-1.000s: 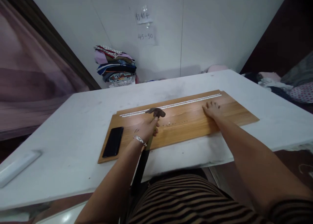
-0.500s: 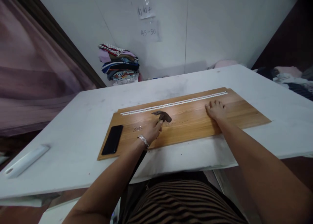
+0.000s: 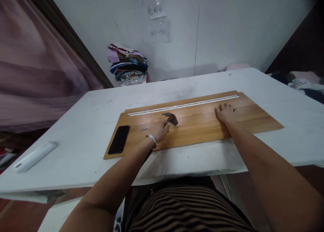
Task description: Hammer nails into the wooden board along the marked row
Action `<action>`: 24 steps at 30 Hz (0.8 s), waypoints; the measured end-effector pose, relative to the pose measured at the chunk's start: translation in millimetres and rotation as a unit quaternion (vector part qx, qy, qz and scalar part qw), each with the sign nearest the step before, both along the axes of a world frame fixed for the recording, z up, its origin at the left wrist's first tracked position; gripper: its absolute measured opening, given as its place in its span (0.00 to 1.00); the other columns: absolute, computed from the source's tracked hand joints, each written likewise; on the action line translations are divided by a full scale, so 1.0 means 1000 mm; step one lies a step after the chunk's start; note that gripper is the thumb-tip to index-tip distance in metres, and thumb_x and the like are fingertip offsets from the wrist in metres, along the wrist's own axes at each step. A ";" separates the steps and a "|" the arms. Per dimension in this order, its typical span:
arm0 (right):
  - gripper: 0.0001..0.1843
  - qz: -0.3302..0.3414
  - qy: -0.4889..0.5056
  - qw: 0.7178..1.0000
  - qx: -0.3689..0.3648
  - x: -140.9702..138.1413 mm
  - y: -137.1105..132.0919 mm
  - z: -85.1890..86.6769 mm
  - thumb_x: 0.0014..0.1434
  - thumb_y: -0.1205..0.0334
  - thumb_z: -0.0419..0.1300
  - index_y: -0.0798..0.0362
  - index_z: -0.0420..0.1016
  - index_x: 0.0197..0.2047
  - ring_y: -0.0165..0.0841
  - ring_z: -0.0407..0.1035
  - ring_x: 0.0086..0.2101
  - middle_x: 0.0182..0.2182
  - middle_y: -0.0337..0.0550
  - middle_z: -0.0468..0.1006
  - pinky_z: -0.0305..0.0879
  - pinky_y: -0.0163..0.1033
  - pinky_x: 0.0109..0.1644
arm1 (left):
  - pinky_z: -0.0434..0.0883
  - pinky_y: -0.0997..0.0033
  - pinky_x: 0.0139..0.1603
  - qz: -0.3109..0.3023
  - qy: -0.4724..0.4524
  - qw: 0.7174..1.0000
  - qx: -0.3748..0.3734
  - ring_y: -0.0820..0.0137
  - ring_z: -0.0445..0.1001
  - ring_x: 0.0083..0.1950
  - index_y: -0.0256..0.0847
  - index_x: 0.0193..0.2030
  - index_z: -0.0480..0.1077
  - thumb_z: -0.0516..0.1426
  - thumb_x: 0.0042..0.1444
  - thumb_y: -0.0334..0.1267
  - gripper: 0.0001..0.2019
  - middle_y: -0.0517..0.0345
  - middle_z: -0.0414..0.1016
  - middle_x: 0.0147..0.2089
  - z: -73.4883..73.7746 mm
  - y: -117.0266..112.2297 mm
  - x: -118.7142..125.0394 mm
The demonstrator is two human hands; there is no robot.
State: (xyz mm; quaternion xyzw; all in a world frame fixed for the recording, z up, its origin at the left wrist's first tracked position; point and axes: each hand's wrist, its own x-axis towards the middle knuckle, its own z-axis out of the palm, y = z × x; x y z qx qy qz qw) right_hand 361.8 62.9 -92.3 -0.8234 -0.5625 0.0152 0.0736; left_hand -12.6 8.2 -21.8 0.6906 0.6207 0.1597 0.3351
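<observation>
My left hand point(image 3: 161, 130) is closed around the handle of a claw hammer point(image 3: 172, 119). The hammer's head is at the left end of a row of small dark nail spots point(image 3: 188, 124) in a wood-grain board point(image 3: 199, 134); whether it touches the board I cannot tell. Several loose nails point(image 3: 145, 129) lie on the board left of that hand. On the right part of the board rests my right hand point(image 3: 225, 114), fingers spread and holding nothing. Fingers and wrist hide most of the hammer's handle.
A black phone point(image 3: 118, 139) lies on the board's left end. Two thin pale strips point(image 3: 184, 105) run along its far side. A white long-handled object point(image 3: 35, 156) lies on the white table point(image 3: 76, 134) at left. Folded clothes point(image 3: 129, 63) are stacked by the wall.
The view has shifted slightly, so the scene appears a little further right. The hammer head has tilted slightly over the same part of the board. My right hand has stayed in place.
</observation>
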 end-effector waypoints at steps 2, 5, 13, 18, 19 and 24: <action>0.34 0.000 -0.001 1.000 -0.001 0.000 0.000 0.001 0.73 0.46 0.37 0.59 0.73 0.63 0.53 0.59 0.64 0.67 0.64 0.68 0.53 0.60 0.65 | 0.66 0.70 0.30 -0.007 0.015 1.000 0.000 0.70 0.71 0.27 0.42 0.31 0.67 0.48 0.67 0.50 0.19 0.56 0.75 0.29 0.000 0.001 -0.001; 0.34 -0.002 0.002 1.000 0.001 -0.001 -0.001 0.002 0.73 0.47 0.37 0.60 0.73 0.63 0.53 0.59 0.64 0.66 0.65 0.69 0.54 0.59 0.65 | 0.66 0.70 0.30 -0.006 0.020 1.000 0.003 0.69 0.72 0.28 0.42 0.31 0.67 0.47 0.68 0.52 0.20 0.56 0.75 0.29 0.001 0.004 -0.002; 0.33 0.003 0.004 1.000 0.013 0.004 0.004 -0.005 0.73 0.47 0.39 0.58 0.75 0.61 0.53 0.60 0.63 0.64 0.65 0.71 0.55 0.60 0.64 | 0.65 0.70 0.31 -0.008 0.034 0.999 -0.002 0.69 0.72 0.28 0.42 0.31 0.66 0.47 0.69 0.51 0.20 0.58 0.72 0.27 0.003 0.005 0.001; 0.33 0.002 -0.002 1.000 0.009 0.006 0.005 -0.005 0.73 0.47 0.38 0.58 0.74 0.61 0.53 0.60 0.63 0.65 0.64 0.70 0.55 0.60 0.64 | 0.64 0.71 0.29 -0.013 0.035 0.999 -0.009 0.70 0.70 0.27 0.42 0.32 0.67 0.47 0.69 0.50 0.19 0.58 0.73 0.28 0.002 0.004 0.003; 0.33 0.001 -0.003 1.000 0.007 0.005 0.005 -0.004 0.73 0.47 0.38 0.58 0.74 0.62 0.53 0.60 0.63 0.65 0.64 0.70 0.55 0.60 0.64 | 0.63 0.71 0.29 -0.012 0.035 0.999 -0.006 0.70 0.70 0.27 0.42 0.32 0.67 0.47 0.69 0.51 0.20 0.58 0.73 0.28 0.002 0.004 0.003; 0.33 -0.001 0.001 1.000 -0.003 0.004 0.003 -0.001 0.72 0.47 0.38 0.58 0.74 0.61 0.53 0.60 0.64 0.65 0.64 0.70 0.55 0.60 0.65 | 0.65 0.70 0.30 -0.010 0.031 0.999 0.005 0.69 0.71 0.28 0.41 0.33 0.68 0.47 0.69 0.53 0.21 0.57 0.73 0.27 0.007 0.003 0.001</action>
